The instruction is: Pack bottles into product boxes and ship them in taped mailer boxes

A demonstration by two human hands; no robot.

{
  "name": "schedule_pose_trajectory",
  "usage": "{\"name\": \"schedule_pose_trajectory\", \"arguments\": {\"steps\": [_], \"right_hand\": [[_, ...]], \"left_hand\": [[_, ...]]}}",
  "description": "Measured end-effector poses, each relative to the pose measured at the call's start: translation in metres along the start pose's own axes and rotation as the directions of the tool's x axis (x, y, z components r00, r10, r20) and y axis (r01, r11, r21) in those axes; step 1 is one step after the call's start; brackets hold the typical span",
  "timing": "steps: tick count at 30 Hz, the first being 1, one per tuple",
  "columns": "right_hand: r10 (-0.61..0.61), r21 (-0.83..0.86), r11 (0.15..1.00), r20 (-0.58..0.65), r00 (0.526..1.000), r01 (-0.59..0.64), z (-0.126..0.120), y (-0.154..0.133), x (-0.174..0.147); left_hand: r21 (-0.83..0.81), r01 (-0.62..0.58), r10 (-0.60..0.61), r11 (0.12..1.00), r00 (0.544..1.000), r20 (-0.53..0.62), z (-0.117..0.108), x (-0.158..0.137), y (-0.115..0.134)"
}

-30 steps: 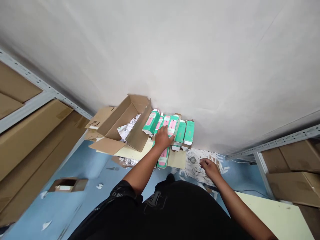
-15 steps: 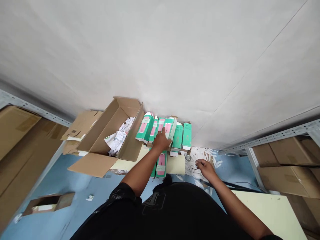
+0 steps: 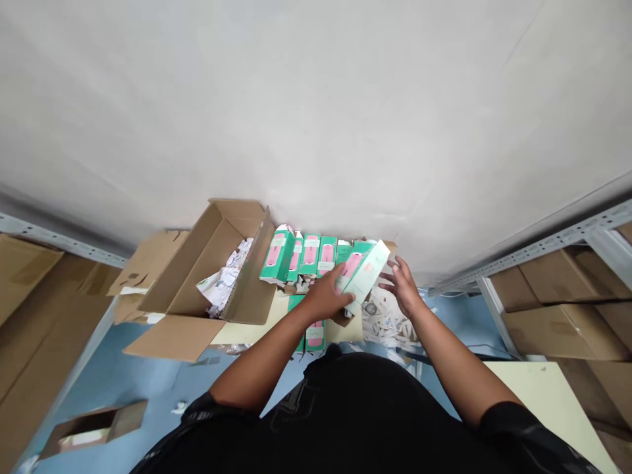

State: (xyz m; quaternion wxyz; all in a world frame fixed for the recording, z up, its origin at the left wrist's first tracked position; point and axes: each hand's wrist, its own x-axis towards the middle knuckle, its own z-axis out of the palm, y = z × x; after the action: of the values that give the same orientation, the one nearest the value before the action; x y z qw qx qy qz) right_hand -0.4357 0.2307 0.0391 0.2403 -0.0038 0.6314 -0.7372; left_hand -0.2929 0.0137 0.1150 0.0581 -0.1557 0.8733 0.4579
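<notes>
In the head view my left hand (image 3: 326, 293) is closed around the lower end of a green, pink and white carton (image 3: 366, 275), which it holds up at a tilt. Beside the carton's upper right end is my right hand (image 3: 403, 287), its fingers spread and nothing in them; I see a small gap to the carton. A row of similar cartons (image 3: 310, 253) stands along the wall to the left and behind. More cartons (image 3: 315, 336) lie nearer to me, partly hidden under my left arm.
An open cardboard box (image 3: 251, 283) with crumpled white paper (image 3: 224, 280) stands at the left. White paper strips (image 3: 388, 319) are heaped at the right. Shelves with brown boxes (image 3: 557, 329) flank both sides. A pale board (image 3: 553, 401) lies at lower right; a small box (image 3: 123, 421) is on the floor.
My left hand has taken a carton from the row and moved right with it, tilting it. My right hand has risen towards the carton and spread its fingers.
</notes>
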Motion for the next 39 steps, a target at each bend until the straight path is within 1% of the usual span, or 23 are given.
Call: {"name": "schedule_pose_trajectory", "arguments": {"steps": [2, 3, 6, 8, 11, 13, 14, 16, 19, 20, 21, 22, 23, 24, 26, 28, 31, 33, 34, 35, 36, 38, 39], "right_hand": [[-0.003, 0.106, 0.994, 0.005, 1.0, 0.002, -0.005, -0.009, 0.005], [0.01, 0.155, 0.988, -0.014, 1.0, -0.007, -0.01, -0.011, 0.005], [0.054, 0.298, 0.955, -0.136, 0.989, -0.011, -0.033, -0.008, -0.007], [0.076, 0.376, 0.926, -0.161, 0.984, -0.01, -0.053, -0.002, -0.023], [0.115, 0.455, 0.89, -0.17, 0.979, -0.025, -0.09, 0.011, -0.058], [0.13, 0.467, 0.884, -0.256, 0.958, 0.005, -0.118, 0.021, -0.084], [0.137, 0.455, 0.89, -0.322, 0.937, 0.026, -0.134, 0.026, -0.097], [0.153, 0.391, 0.919, -0.483, 0.862, 0.055, -0.169, 0.037, -0.125], [0.112, 0.208, 0.976, -0.715, 0.69, 0.057, -0.227, 0.054, -0.169], [0.086, 0.141, 0.989, -0.768, 0.634, 0.037, -0.247, 0.059, -0.184], [0.069, 0.088, 0.996, -0.805, 0.589, 0.004, -0.267, 0.065, -0.199], [0.067, 0.053, 0.998, -0.829, 0.556, -0.041, -0.287, 0.07, -0.214], [0.081, 0.037, 0.995, -0.841, 0.536, -0.093, -0.306, 0.076, -0.229], [0.105, 0.032, 0.989, -0.844, 0.525, -0.145, -0.325, 0.082, -0.243], [0.155, 0.026, 0.969, -0.838, 0.523, -0.246, -0.362, 0.094, -0.27], [0.199, -0.018, 0.927, -0.823, 0.532, -0.375, -0.395, 0.108, -0.294], [0.27, -0.104, 0.822, -0.794, 0.544, -0.56, -0.433, 0.128, -0.326], [0.314, -0.121, 0.779, -0.775, 0.549, -0.616, -0.448, 0.139, -0.345], [0.329, -0.116, 0.775, -0.765, 0.553, -0.621, -0.453, 0.144, -0.353], [0.342, -0.107, 0.778, -0.754, 0.56, -0.619, -0.456, 0.148, -0.36], [0.35, -0.102, 0.782, -0.746, 0.567, -0.615, -0.458, 0.152, -0.367], [0.346, -0.09, 0.797, -0.743, 0.573, -0.598, -0.46, 0.157, -0.375], [0.333, -0.091, 0.806, -0.747, 0.576, -0.585, -0.46, 0.159, -0.377]], "left_hand": [[-0.024, -0.061, 0.063, 0.998, 0.994, 0.092, 0.013, 0.0, 0.009], [-0.031, -0.092, 0.095, 0.995, 0.987, 0.129, 0.021, 0.002, 0.012], [-0.026, -0.172, 0.173, 0.985, 0.962, 0.212, 0.051, 0.01, 0.02], [-0.03, -0.231, 0.231, 0.972, 0.938, 0.259, 0.075, 0.016, 0.025], [-0.052, -0.317, 0.314, 0.947, 0.878, 0.362, 0.114, 0.024, 0.038], [-0.036, -0.357, 0.334, 0.934, 0.829, 0.448, 0.14, 0.028, 0.052], [-0.022, -0.379, 0.34, 0.925, 0.802, 0.491, 0.153, 0.029, 0.06], [0.006, -0.432, 0.35, 0.902, 0.74, 0.574, 0.182, 0.032, 0.08], [0.058, -0.512, 0.336, 0.857, 0.64, 0.691, 0.231, 0.033, 0.111], [0.074, -0.538, 0.323, 0.84, 0.604, 0.729, 0.25, 0.032, 0.122], [0.082, -0.567, 0.315, 0.82, 0.565, 0.762, 0.269, 0.031, 0.133], [0.085, -0.598, 0.312, 0.797, 0.527, 0.791, 0.289, 0.028, 0.144], [0.088, -0.632, 0.309, 0.77, 0.49, 0.815, 0.31, 0.025, 0.155], [0.098, -0.667, 0.302, 0.739, 0.457, 0.837, 0.332, 0.022, 0.166], [0.146, -0.738, 0.257, 0.659, 0.403, 0.878, 0.374, 0.015, 0.191], [0.211, -0.809, 0.183, 0.548, 0.362, 0.914, 0.415, 0.006, 0.218], [0.242, -0.916, 0.124, 0.319, 0.294, 0.948, 0.471, -0.01, 0.264], [0.212, -0.966, 0.095, 0.149, 0.227, 0.969, 0.506, -0.026, 0.294], [0.195, -0.978, 0.063, 0.074, 0.2, 0.978, 0.524, -0.037, 0.307], [0.187, -0.982, 0.016, 0.014, 0.187, 0.982, 0.542, -0.048, 0.319], [0.199, -0.98, -0.041, -0.029, 0.2, 0.979, 0.56, -0.059, 0.329], [0.253, -0.964, -0.147, -0.08, 0.262, 0.954, 0.594, -0.082, 0.344], [0.27, -0.959, -0.166, -0.089, 0.282, 0.945, 0.608, -0.092, 0.349]]}}
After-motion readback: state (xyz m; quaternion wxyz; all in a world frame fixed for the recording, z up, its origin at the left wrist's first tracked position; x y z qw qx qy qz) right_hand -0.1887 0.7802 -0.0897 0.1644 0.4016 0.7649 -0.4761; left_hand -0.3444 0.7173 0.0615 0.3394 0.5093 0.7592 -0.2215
